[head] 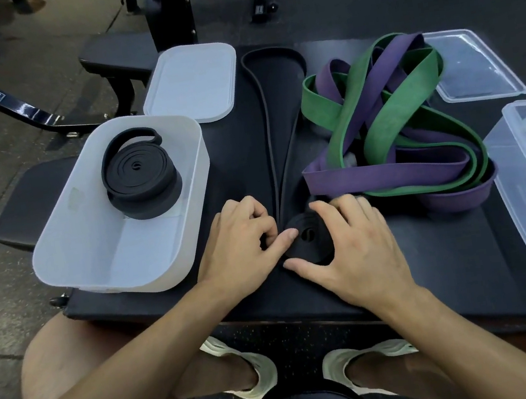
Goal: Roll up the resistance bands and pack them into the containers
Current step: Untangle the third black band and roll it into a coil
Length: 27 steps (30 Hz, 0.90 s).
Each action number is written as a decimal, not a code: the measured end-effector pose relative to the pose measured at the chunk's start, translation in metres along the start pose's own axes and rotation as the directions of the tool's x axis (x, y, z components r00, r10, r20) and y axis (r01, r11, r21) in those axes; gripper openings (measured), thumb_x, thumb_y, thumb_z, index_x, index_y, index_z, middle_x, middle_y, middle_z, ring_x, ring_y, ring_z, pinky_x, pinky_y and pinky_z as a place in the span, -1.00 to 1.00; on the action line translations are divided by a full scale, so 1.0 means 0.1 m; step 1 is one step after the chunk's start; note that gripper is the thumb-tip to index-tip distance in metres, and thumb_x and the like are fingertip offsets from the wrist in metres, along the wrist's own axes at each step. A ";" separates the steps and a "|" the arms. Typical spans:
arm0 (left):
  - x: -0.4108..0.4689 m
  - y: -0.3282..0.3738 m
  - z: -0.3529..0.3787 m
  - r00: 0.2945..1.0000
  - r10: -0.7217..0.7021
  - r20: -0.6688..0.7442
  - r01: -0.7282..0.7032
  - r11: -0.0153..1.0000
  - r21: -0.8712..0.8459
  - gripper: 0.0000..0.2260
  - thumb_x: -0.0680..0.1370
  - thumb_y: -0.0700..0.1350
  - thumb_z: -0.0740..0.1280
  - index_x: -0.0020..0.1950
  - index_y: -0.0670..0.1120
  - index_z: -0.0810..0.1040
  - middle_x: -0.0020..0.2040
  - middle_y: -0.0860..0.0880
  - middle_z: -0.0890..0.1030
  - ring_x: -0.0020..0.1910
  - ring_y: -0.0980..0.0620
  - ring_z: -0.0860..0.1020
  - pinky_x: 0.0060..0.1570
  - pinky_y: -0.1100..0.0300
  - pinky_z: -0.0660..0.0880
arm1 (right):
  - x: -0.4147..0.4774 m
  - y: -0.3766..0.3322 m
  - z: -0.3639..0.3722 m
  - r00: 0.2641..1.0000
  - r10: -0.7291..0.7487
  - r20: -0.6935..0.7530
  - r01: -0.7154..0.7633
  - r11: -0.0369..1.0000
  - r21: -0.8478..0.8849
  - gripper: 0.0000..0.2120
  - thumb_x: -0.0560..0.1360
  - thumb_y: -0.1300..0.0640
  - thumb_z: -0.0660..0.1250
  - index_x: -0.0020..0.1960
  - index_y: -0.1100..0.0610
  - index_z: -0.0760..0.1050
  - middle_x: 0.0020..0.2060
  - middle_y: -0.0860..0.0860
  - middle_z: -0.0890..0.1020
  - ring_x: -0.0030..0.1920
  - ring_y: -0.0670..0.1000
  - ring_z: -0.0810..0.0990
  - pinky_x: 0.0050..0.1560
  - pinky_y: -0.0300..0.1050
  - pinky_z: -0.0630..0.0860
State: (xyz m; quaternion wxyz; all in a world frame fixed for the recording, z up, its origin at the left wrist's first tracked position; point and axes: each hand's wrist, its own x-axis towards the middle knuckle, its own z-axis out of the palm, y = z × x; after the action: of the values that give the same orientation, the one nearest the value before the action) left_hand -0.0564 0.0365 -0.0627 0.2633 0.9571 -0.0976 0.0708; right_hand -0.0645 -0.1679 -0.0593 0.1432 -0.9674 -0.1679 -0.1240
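On the pad (430,243), left fingers (289,237) and right fingers (346,213) hold the coil (310,239).

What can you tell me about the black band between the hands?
The black band is thin, matte and rubbery-looking. Its near end is wound into a small flat coil with a hole at its centre, lying on the black padded bench. The unrolled rest runs away from the person as a long narrow loop, ending beside the white lid. The left hand pinches the coil's left edge; the right hand curls round its right side.
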 end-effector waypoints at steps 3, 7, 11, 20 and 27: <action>0.00 0.00 0.01 1.000 0.010 -0.010 -0.010 1.000 0.015 -0.58 0.61 0.25 0.26 -0.32 0.00 0.51 -0.10 0.16 0.43 -0.07 0.12 0.34 -0.01 0.18 0.34 | 0.00 -0.01 -0.01 1.000 -0.031 -0.001 0.031 0.999 0.029 -0.20 0.37 -0.38 0.37 0.40 0.15 0.49 0.10 0.03 0.53 0.11 0.10 0.49 0.14 0.04 0.46; 0.00 -0.01 0.02 0.999 0.024 -0.041 -0.023 0.999 0.033 -0.56 0.65 0.21 0.21 -0.30 -0.02 0.56 -0.10 0.15 0.42 -0.07 0.08 0.35 -0.02 0.16 0.33 | 0.00 -0.02 -0.04 0.996 -0.086 -0.003 0.086 0.993 0.081 -0.24 0.34 -0.25 0.39 0.42 0.15 0.48 0.17 0.01 0.54 0.16 0.08 0.49 0.20 0.00 0.44; -0.01 0.00 0.02 0.999 0.012 -0.037 -0.010 0.999 0.031 -0.57 0.65 0.20 0.21 -0.27 -0.03 0.59 -0.09 0.15 0.43 -0.06 0.08 0.35 0.00 0.16 0.34 | 0.00 -0.01 -0.06 0.991 -0.136 0.014 0.132 0.978 0.159 -0.27 0.32 -0.13 0.38 0.43 0.15 0.47 0.27 0.01 0.53 0.26 0.08 0.49 0.29 0.02 0.43; 0.00 -0.01 0.02 1.000 0.007 -0.019 -0.006 1.000 0.029 -0.63 0.62 0.20 0.26 -0.27 0.01 0.56 -0.10 0.16 0.43 -0.06 0.10 0.33 -0.02 0.17 0.36 | 0.00 0.04 -0.05 0.952 -0.294 0.080 0.270 0.936 0.228 -0.37 0.39 0.11 0.26 0.46 0.19 0.46 0.47 0.06 0.45 0.50 0.10 0.36 0.52 0.05 0.29; 0.01 0.00 0.01 1.000 -0.016 -0.015 0.016 1.000 -0.003 -0.61 0.60 0.22 0.29 -0.30 -0.01 0.56 -0.10 0.15 0.44 -0.05 0.10 0.35 -0.04 0.14 0.42 | 0.00 -0.05 -0.06 1.000 -0.023 0.007 0.023 0.999 -0.037 -0.05 0.31 -0.56 0.34 0.40 0.15 0.48 0.15 0.03 0.53 0.12 0.11 0.50 0.12 0.04 0.44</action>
State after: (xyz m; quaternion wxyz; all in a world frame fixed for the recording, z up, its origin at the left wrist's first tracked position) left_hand -0.0551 0.0357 -0.0631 0.2658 0.9570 -0.0882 0.0755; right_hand -0.0672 -0.1655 -0.0526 0.1232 -0.9683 -0.1771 -0.1258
